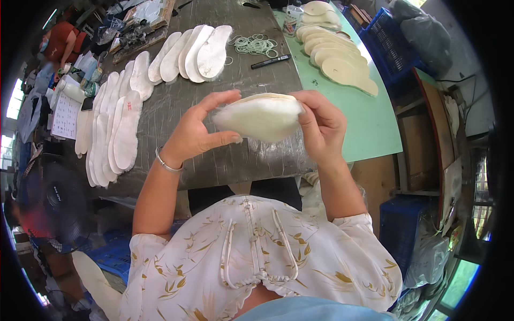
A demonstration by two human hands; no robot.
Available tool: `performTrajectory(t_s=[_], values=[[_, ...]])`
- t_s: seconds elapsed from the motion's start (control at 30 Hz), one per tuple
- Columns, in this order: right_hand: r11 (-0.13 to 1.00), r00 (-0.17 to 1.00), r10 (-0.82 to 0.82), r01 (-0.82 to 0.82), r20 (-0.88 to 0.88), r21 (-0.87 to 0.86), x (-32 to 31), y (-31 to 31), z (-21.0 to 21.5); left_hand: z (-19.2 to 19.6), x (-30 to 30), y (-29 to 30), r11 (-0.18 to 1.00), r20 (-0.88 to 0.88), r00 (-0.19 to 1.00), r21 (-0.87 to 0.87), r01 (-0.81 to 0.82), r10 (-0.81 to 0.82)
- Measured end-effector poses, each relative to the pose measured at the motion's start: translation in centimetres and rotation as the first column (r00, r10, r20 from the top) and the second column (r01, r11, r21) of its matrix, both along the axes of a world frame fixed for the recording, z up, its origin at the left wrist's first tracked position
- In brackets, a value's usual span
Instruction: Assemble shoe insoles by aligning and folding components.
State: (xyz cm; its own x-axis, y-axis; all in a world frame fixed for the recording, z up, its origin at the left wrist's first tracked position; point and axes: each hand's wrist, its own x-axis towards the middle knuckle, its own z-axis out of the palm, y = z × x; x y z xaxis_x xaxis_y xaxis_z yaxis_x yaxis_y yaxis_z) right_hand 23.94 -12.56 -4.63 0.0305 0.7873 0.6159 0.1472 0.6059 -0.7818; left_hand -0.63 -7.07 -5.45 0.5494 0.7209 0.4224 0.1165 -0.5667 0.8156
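Above the near part of the dark table, a white fluffy insole bundle (259, 119) is held end-on in front of me. A thin beige edge along its top suggests more than one layer. My right hand (323, 125) pinches its right end, thumb on the near side and fingers behind. My left hand (199, 128) curves round the left end, fingers at the top edge and thumb below by the fleece. The far side of the bundle is hidden. Beyond it lie green rubber bands (257, 45) and a black marker (271, 61).
White insoles lie in overlapping rows (126, 128) on the left and another group (213, 51) at the back. Beige insole shapes (345, 69) overlap on the green board (375, 120). A fan (59, 198) stands left, blue crates (388, 40) right. Another person (61, 43) is far left.
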Motion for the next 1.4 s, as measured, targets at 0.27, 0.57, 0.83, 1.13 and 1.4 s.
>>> performTrajectory(t_s=[0.27,0.57,0.83,1.13,1.4], values=[[0.914,0.947,0.280,-0.313,-0.158,-0.258,3.9,-0.4,-6.0,-2.2,0.0,-0.9,0.983,-0.103,0.981,0.106,-0.152,0.163],[0.965,0.986,0.137,-0.111,0.098,-0.239,3.4,-1.0,-8.5,-3.9,-0.4,-2.1,0.949,-0.391,0.880,0.261,-0.174,0.269],[0.998,0.910,0.054,-0.036,0.410,-0.050,3.1,-0.6,-9.4,-5.3,-0.3,-2.7,0.969,-0.457,0.861,0.202,-0.143,0.222],[0.924,0.934,0.154,-0.021,0.324,-0.381,1.8,-0.4,-10.0,-8.7,1.0,-3.3,0.956,-0.507,0.826,0.265,-0.123,0.247],[0.996,0.812,0.088,-0.057,0.577,-0.071,-0.1,0.5,-10.2,-8.3,0.6,-3.7,0.982,-0.498,0.847,0.108,-0.152,0.186]])
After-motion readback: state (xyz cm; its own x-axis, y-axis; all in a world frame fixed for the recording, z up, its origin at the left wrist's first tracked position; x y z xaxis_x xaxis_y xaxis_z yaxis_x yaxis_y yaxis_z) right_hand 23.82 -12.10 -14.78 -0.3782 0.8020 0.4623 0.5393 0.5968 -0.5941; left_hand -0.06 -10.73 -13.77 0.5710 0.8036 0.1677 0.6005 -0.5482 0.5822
